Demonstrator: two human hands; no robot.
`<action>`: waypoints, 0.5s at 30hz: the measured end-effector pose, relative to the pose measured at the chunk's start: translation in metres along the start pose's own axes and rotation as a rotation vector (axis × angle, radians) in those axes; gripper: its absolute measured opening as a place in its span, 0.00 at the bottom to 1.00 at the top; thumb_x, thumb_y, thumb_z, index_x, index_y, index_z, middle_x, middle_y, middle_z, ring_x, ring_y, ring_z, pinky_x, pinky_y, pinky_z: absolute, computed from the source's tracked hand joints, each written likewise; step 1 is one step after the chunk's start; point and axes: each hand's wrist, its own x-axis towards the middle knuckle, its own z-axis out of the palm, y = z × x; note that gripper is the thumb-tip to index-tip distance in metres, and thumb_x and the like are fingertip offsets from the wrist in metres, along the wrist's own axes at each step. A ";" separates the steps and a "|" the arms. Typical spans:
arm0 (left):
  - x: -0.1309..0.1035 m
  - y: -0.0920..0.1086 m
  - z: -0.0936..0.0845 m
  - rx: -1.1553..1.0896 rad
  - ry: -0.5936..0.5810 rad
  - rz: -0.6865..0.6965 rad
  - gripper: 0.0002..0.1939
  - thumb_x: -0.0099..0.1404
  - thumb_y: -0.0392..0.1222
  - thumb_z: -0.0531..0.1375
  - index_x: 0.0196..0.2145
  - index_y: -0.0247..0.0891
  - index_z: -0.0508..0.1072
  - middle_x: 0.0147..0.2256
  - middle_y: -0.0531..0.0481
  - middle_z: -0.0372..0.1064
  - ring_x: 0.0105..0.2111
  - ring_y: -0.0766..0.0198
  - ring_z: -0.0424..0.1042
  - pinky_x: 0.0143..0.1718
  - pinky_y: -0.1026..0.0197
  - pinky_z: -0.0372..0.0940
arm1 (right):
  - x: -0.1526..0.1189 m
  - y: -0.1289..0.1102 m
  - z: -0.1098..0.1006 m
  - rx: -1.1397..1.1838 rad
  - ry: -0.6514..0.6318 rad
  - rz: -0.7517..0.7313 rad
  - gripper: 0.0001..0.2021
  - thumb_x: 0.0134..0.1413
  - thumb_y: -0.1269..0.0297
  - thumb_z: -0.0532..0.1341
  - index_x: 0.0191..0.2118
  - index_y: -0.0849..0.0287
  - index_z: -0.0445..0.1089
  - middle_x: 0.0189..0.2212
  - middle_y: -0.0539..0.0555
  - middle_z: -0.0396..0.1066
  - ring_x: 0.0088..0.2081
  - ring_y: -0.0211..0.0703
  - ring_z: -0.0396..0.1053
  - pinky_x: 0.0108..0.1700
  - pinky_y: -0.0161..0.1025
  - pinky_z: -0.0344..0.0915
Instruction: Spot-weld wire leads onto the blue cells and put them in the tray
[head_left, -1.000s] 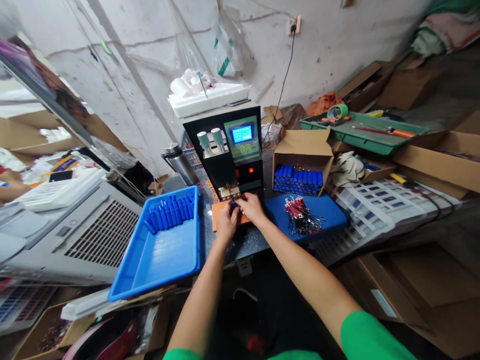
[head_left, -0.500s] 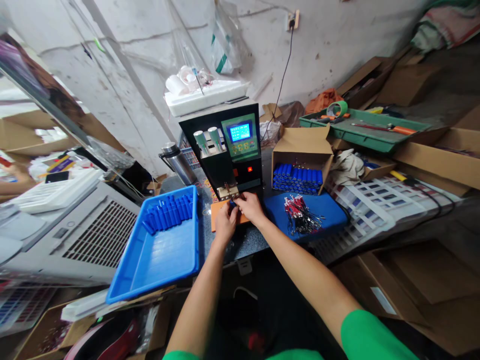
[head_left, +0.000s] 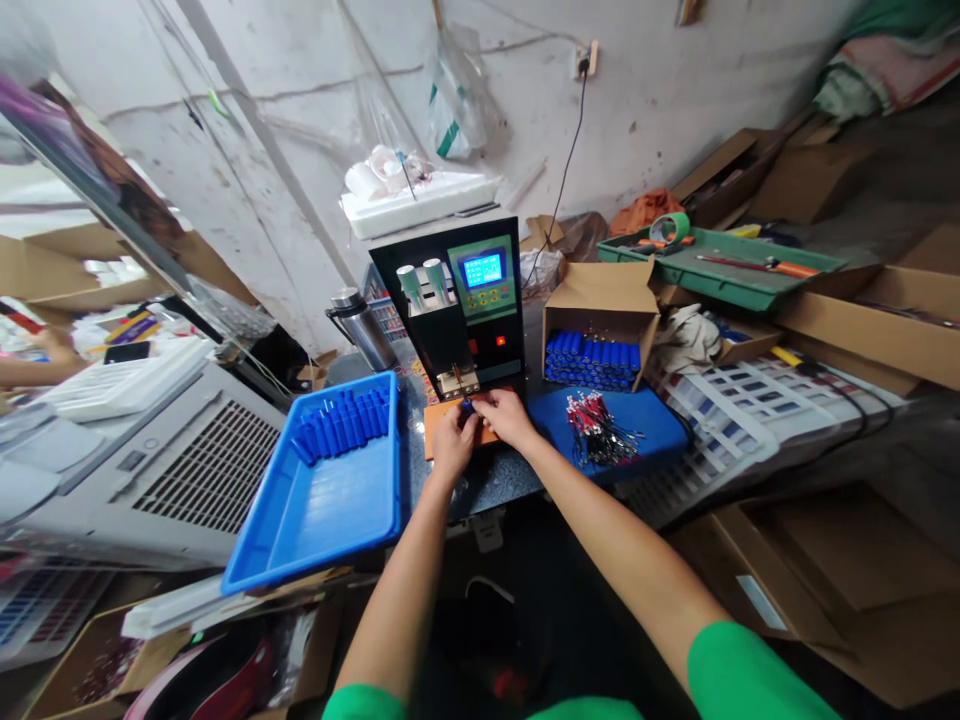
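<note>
My left hand [head_left: 453, 442] is closed around a small blue cylindrical battery [head_left: 466, 408], just in front of the electrodes [head_left: 457, 382] of a black spot welder [head_left: 491, 365]. From the other side, my right hand [head_left: 507, 416] pinches close to the battery's end; what lies between its fingertips is too small to make out. Both hands are over an orange board [head_left: 435, 420] at the foot of the welder. To the right, a bundle of red and black wire leads [head_left: 596, 425] rests on a blue pad [head_left: 652, 425].
A blue tray [head_left: 330, 520] at left holds several blue batteries [head_left: 349, 425]. More batteries [head_left: 592, 360] fill a cardboard box [head_left: 600, 290] right of the welder. A steel flask [head_left: 364, 325] stands behind the tray. A green tray [head_left: 757, 265] with tools sits farther right. Another person's hand [head_left: 52, 350] shows far left.
The battery has come slightly away from the electrodes toward me and shows more between my fingers. Both hands stay close together. The whole view has shifted a little.
</note>
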 end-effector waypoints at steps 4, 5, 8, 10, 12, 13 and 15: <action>-0.001 -0.003 0.000 -0.014 -0.001 0.005 0.10 0.65 0.45 0.58 0.36 0.36 0.74 0.28 0.50 0.69 0.29 0.63 0.67 0.32 0.62 0.62 | -0.021 -0.013 -0.016 -0.376 0.071 -0.222 0.05 0.55 0.64 0.62 0.31 0.58 0.71 0.30 0.54 0.74 0.33 0.44 0.70 0.38 0.39 0.64; -0.001 -0.004 0.000 -0.015 0.001 0.012 0.09 0.64 0.45 0.58 0.35 0.36 0.74 0.28 0.51 0.68 0.28 0.64 0.67 0.32 0.62 0.62 | -0.026 -0.017 -0.020 -0.480 0.097 -0.289 0.04 0.55 0.64 0.61 0.34 0.58 0.71 0.33 0.55 0.74 0.36 0.47 0.70 0.41 0.40 0.64; -0.002 -0.006 0.000 -0.027 -0.010 0.035 0.10 0.64 0.43 0.58 0.39 0.36 0.75 0.30 0.50 0.70 0.29 0.63 0.68 0.33 0.62 0.63 | -0.035 -0.026 -0.029 -0.742 0.133 -0.488 0.08 0.56 0.63 0.62 0.41 0.60 0.72 0.41 0.61 0.73 0.48 0.54 0.66 0.51 0.46 0.61; -0.002 -0.008 0.000 -0.038 -0.027 0.046 0.12 0.64 0.42 0.58 0.43 0.37 0.75 0.32 0.49 0.72 0.32 0.62 0.70 0.36 0.60 0.65 | -0.034 -0.031 -0.031 -0.826 0.102 -0.593 0.11 0.57 0.62 0.62 0.45 0.60 0.73 0.46 0.62 0.71 0.54 0.56 0.61 0.56 0.50 0.56; -0.001 -0.009 -0.001 -0.049 -0.040 0.073 0.12 0.64 0.42 0.58 0.44 0.37 0.75 0.34 0.47 0.73 0.36 0.60 0.72 0.40 0.58 0.66 | -0.031 -0.033 -0.028 -0.865 0.037 -0.654 0.12 0.59 0.62 0.61 0.46 0.60 0.73 0.45 0.61 0.72 0.54 0.56 0.60 0.58 0.51 0.52; -0.001 -0.009 -0.001 -0.053 -0.043 0.094 0.12 0.64 0.41 0.57 0.43 0.37 0.75 0.35 0.46 0.74 0.38 0.59 0.72 0.42 0.57 0.67 | -0.029 -0.033 -0.026 -0.883 -0.002 -0.666 0.11 0.60 0.62 0.60 0.45 0.60 0.74 0.44 0.61 0.73 0.53 0.55 0.61 0.58 0.52 0.51; -0.001 -0.009 -0.002 -0.057 -0.040 0.134 0.12 0.63 0.41 0.57 0.42 0.37 0.76 0.35 0.45 0.74 0.39 0.57 0.73 0.44 0.55 0.67 | -0.026 -0.032 -0.020 -0.922 -0.071 -0.660 0.10 0.61 0.62 0.59 0.43 0.60 0.75 0.39 0.60 0.75 0.49 0.54 0.64 0.57 0.52 0.52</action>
